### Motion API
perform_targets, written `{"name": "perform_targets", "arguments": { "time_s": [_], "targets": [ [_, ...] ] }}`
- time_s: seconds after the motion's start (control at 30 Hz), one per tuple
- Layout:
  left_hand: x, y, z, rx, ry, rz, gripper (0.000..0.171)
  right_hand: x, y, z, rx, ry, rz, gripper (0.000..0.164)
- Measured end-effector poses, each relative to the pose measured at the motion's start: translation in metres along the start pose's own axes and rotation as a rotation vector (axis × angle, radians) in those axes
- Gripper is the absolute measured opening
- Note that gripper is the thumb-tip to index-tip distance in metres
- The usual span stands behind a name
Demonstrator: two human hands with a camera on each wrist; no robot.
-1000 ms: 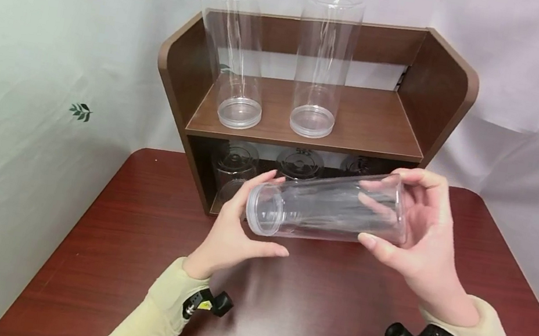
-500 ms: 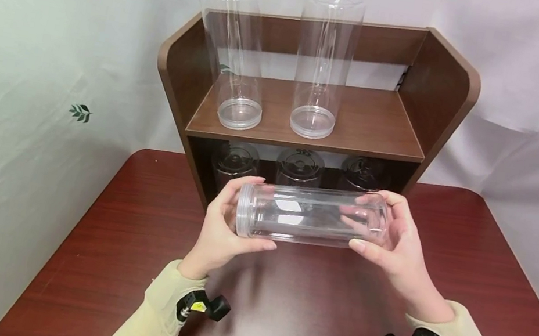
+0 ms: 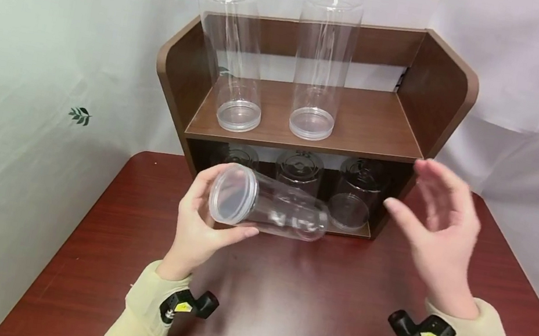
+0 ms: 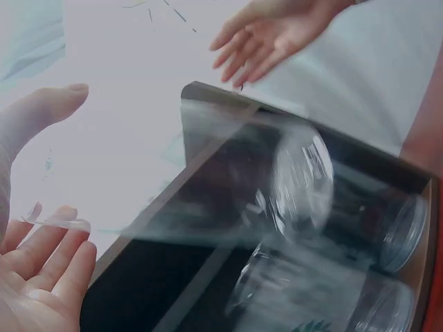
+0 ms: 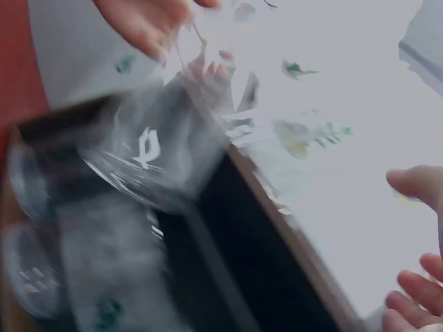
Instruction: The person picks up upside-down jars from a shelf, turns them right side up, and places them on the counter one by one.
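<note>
My left hand (image 3: 196, 227) holds a tall clear plastic jar (image 3: 289, 212) by its ridged, frosted end, thumb below and fingers behind. The jar lies nearly sideways in front of the shelf, its ridged end turned toward me and its other end pointing right. In the left wrist view, the smooth round end of the jar (image 4: 304, 183) points away from the hand. My right hand (image 3: 444, 237) is off to the right, apart from the jar, with thumb and fingers spread and nothing between them. The right wrist view shows the jar (image 5: 152, 145) blurred.
A brown two-level shelf (image 3: 408, 160) stands at the back of the dark red table (image 3: 299, 314). On its upper level stand two similar jars, a left one (image 3: 238, 115) and a middle one (image 3: 311, 123). Below are more clear jars, including a right one (image 3: 350, 210). White cloth (image 3: 46, 39) surrounds the table.
My right hand has let go of the jar's smooth end and moved right. My left hand has shifted left with the jar, turning its ridged end toward me.
</note>
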State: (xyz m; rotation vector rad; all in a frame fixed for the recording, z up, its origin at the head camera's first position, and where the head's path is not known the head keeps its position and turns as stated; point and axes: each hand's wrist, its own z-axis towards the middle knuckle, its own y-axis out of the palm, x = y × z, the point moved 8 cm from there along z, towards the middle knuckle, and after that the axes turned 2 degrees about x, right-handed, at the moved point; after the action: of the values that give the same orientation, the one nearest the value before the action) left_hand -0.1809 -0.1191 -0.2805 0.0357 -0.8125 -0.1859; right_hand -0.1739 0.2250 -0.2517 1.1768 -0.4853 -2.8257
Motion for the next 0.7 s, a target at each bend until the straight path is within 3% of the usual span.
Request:
{"name": "perform_targets", "arguments": {
  "time_s": [0.1,0.2,0.43,0.7],
  "targets": [
    [0.006,-0.007,0.002,0.016,0.017,0.051,0.091,-0.008,-0.016,0.014,0.149,-0.038,-0.006,0.064],
    [0.01,-0.014,0.004,0.031,0.019,0.056,0.093,-0.009,-0.028,0.026,0.228,-0.03,-0.015,0.062],
    [0.023,-0.038,0.005,0.108,0.048,0.051,0.092,0.006,-0.042,0.047,0.253,0.047,-0.084,0.058],
    [0.043,-0.083,0.004,0.271,0.105,0.066,0.086,0.007,-0.037,0.063,0.272,0.047,-0.119,0.051]
  ]
}}
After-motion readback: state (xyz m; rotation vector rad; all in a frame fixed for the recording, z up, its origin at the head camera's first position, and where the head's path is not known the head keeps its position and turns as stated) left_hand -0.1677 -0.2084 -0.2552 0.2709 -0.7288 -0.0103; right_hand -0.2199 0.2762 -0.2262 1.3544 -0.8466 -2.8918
